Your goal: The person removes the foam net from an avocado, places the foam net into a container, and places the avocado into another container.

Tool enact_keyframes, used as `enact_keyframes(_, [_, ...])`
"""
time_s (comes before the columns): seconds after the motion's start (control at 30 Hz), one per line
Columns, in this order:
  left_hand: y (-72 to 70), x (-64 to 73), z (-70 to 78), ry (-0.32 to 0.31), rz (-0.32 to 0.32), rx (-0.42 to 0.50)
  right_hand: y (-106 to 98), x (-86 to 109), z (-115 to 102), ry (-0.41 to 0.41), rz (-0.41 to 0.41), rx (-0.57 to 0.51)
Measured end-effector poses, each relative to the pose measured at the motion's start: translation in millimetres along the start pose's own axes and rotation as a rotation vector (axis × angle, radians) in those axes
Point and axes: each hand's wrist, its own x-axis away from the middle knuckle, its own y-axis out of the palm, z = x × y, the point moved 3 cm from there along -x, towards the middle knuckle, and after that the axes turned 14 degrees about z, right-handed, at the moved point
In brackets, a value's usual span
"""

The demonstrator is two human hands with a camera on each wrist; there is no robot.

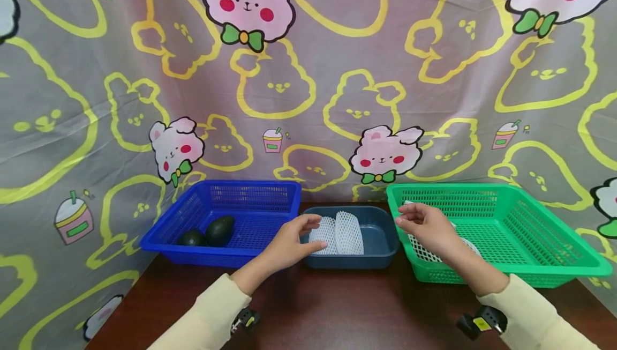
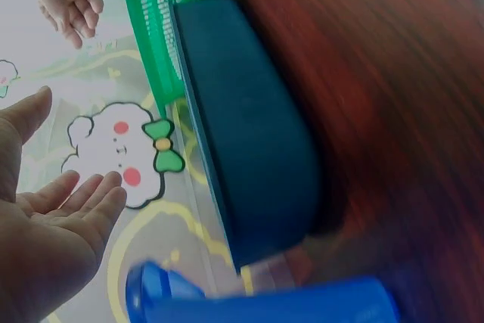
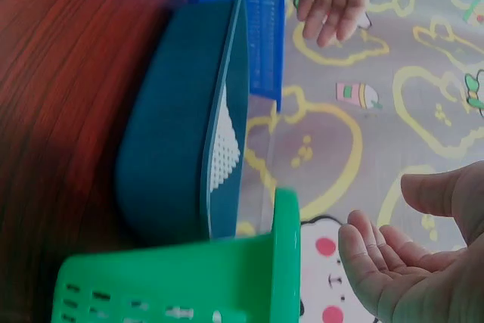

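Observation:
My left hand hovers by the left end of a dark teal bin, fingers relaxed and holding nothing. Inside that bin lie two white foam net sleeves, side by side, the left one partly behind my fingers. My right hand is held over the left side of a green basket, with a gap between thumb and fingers. More white netting lies in the basket, largely hidden by this hand. In both wrist views the palms are bare, with thumbs apart from loosely bent fingers.
A blue basket stands left of the bin, with two dark green avocados in its left part. All three containers sit in a row on a dark wooden table. A patterned cloth hangs right behind them.

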Motion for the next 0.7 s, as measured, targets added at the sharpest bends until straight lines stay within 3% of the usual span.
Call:
enact_keyframes(0.4, [48.6,-6.1,10.6,-0.070,-0.045,0.172,-25,-3.4,22,-0.058,0.040,0.100])
enact_keyframes(0.7, [86.1,-8.7,18.8,-0.192,-0.118,0.339,-42,-5.2,37,-0.082,0.065,0.205])
